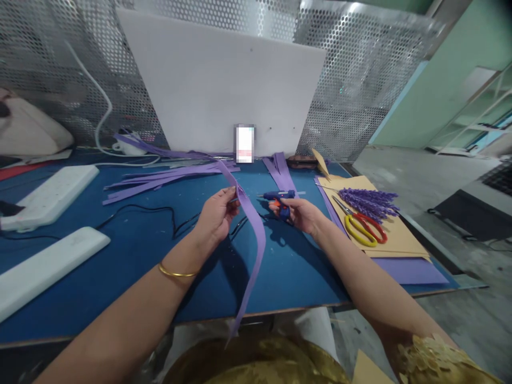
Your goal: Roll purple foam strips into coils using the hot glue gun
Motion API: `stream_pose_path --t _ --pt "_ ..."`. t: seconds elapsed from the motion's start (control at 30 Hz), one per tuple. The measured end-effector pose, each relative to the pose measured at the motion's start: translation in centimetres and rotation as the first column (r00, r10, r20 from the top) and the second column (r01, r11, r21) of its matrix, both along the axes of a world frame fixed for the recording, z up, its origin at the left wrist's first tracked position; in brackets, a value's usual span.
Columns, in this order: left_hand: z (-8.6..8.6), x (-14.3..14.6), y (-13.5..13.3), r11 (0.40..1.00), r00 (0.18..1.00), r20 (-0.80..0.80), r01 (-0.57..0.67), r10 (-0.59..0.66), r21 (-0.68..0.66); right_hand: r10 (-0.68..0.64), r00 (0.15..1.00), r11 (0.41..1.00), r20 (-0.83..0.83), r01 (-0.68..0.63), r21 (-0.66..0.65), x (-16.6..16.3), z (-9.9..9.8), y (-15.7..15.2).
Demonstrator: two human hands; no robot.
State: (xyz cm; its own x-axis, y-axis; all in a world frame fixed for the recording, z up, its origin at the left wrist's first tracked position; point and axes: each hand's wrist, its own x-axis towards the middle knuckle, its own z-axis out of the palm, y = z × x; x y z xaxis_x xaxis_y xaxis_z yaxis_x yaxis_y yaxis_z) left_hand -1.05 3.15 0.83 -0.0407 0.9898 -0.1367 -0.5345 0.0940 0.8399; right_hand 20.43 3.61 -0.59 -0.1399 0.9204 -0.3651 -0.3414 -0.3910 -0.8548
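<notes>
Left hand (218,213) is at table centre with its grip closed: thumb and fingers pinch a purple strip (256,234) near its upper part. The strip comes in from 11 o'clock behind the hand, bends at the pinch, then hangs toward 6 o'clock past the near edge of the table (132,250), free end over the lap. Gold bangle (176,273) on the left wrist.

Right hand (300,212) is at 3 o'clock of the left, close but not touching. Its grip is wrapped round a blue glue gun (280,198), orange trigger showing, nozzle aimed to 9 o'clock at the strip. Nozzle tip is near the strip; contact can't tell. A clear glue stick (299,193) pokes out the back toward 3 o'clock. Whether the gun rests on the table or is just above it, can't tell.

A pile (160,178) of purple strips lies at 10 o'clock of the hands. A black cable (160,210) runs between the pile and the left hand. Scissors (364,226) with yellow and red handles lie at 3 o'clock on brown paper (400,234). Purple sprigs (370,200) sit just beyond them at 2 o'clock. A purple sheet (408,269) shows from under the paper at 4 o'clock. A white board (224,85) is propped at 12 o'clock against mesh (360,80). A power strip (52,194) is at 9 o'clock and a white bar (44,269) at 8 o'clock.
</notes>
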Motion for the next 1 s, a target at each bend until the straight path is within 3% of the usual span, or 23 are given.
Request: stream_pose_path --t 0.1,0.2,0.3,0.33,0.37,0.4,0.43,0.47,0.5,0.53,0.6,0.67,0.73,0.77,0.8,0.9,0.93,0.97,1.0 --pt "0.4 0.1 -0.5 1.0 1.0 -0.019 0.012 -0.012 0.005 -0.069 0.947 0.989 0.313 0.025 0.143 0.6 -0.4 0.6" --pt "0.9 0.2 -0.9 0.998 1.0 -0.023 0.017 -0.015 0.056 -0.239 0.766 0.954 0.597 0.07 0.292 1.3 -0.5 0.8" --pt "1.0 0.3 -1.1 0.991 0.999 -0.034 0.009 -0.005 0.134 -0.486 0.53 0.831 0.695 0.032 0.556 1.4 0.2 -0.1" --pt "1.1 0.4 -1.2 0.988 0.999 -0.042 0.006 0.001 0.154 -0.529 0.513 0.782 0.676 -0.015 0.623 1.1 0.6 -0.6" --pt "1.1 0.4 -1.2 0.985 0.999 -0.051 0.001 0.008 0.171 -0.482 0.586 0.77 0.651 -0.072 0.634 0.6 1.1 -1.3" --pt "1.1 0.4 -1.2 0.983 0.998 -0.059 -0.006 0.017 0.184 -0.337 0.724 0.798 0.602 -0.119 0.591 0.0 1.5 -2.0" --pt "1.0 0.4 -1.2 0.981 0.997 -0.066 -0.015 0.028 0.192 -0.091 0.85 0.848 0.519 -0.207 0.488 -0.6 1.8 -2.7" --pt "1.0 0.4 -1.1 0.98 0.997 -0.07 -0.028 0.043 0.198 0.184 0.891 0.868 0.415 -0.345 0.356 -1.1 2.1 -3.3" --pt "1.0 0.4 -1.0 0.979 0.995 -0.073 -0.045 0.061 0.201 0.412 0.858 0.836 0.306 -0.489 0.247 -1.6 2.3 -3.8" --pt "1.0 0.3 -0.9 0.977 0.994 -0.076 -0.066 0.083 0.203 0.546 0.811 0.794 0.21 -0.581 0.178 -1.9 2.4 -4.2" --pt "0.9 0.2 -0.7 0.974 0.989 -0.08 -0.104 0.122 0.2 0.608 0.782 0.775 0.136 -0.622 0.114 -1.8 2.6 -4.3" --pt "0.7 0.2 -0.6 0.972 0.986 -0.084 -0.121 0.141 0.203 0.444 0.863 0.862 0.24 -0.485 0.147 -1.1 2.7 -3.8" --pt "0.5 0.3 -0.6 0.97 0.986 -0.097 -0.109 0.132 0.216 0.127 0.876 0.915 0.465 -0.284 0.285 0.1 2.9 -3.1" --pt "0.4 0.5 -0.6 0.97 0.987 -0.109 -0.092 0.119 0.225 -0.06 0.804 0.9 0.592 -0.213 0.381 0.8 3.1 -2.7" --pt "0.3 0.6 -0.8 0.969 0.987 -0.125 -0.073 0.104 0.234 -0.244 0.668 0.862 0.703 -0.183 0.473 1.3 3.4 -2.4" --pt "-0.1 1.1 -1.3 0.966 0.978 -0.203 0.0 0.055 0.26 -0.582 0.151 0.77 0.799 -0.214 0.601 2.4 4.0 -2.1" --pt "-0.1 1.3 -1.4 0.962 0.971 -0.233 0.019 0.046 0.272 -0.635 0.055 0.742 0.771 -0.237 0.628 2.5 4.1 -2.3" --pt "-0.2 1.4 -1.6 0.957 0.964 -0.263 0.034 0.044 0.287 -0.681 0.022 0.702 0.732 -0.267 0.66 2.4 4.2 -2.4" --pt "-0.2 1.5 -1.8 0.951 0.956 -0.291 0.046 0.047 0.304 -0.715 0.049 0.653 0.697 -0.307 0.692 2.2 4.2 -2.7"
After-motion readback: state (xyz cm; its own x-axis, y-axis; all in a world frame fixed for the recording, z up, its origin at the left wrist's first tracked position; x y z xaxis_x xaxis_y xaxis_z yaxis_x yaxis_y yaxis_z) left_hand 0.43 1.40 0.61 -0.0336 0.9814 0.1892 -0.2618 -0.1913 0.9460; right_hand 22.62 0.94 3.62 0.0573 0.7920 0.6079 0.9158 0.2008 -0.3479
